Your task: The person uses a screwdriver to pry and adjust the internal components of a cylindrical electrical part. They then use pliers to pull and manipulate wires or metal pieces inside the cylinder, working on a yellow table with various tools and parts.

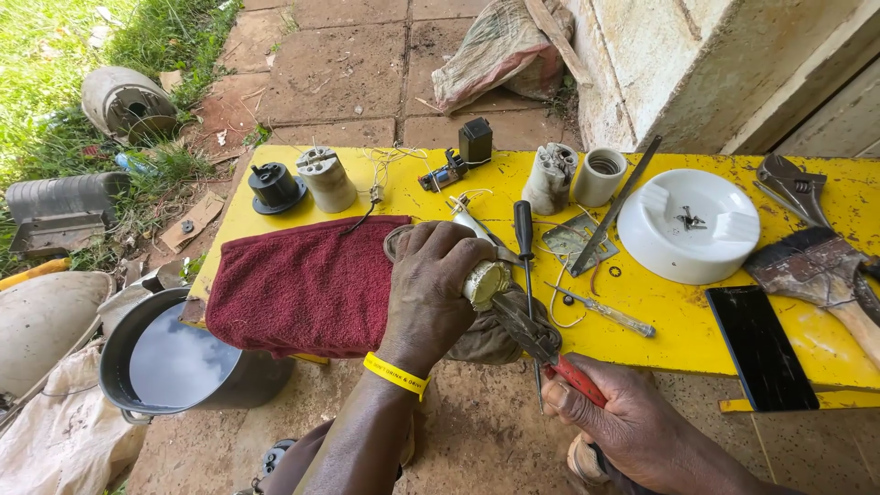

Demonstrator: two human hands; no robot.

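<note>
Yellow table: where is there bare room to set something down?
Bare yellow table shows between the white dish and the black slab, and at the back between the grey socket and black plug. Around the screwdriver it is crowded.

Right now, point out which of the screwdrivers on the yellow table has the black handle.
The black-handled screwdriver lies upright in the picture, just right of the left hand. The other screwdriver has a clear handle and lies slanted, nearer the white dish.

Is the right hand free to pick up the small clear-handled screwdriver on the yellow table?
Probably not yet: the right hand grips red-handled pliers. The screwdriver lies uncovered nearby on the table.
</note>
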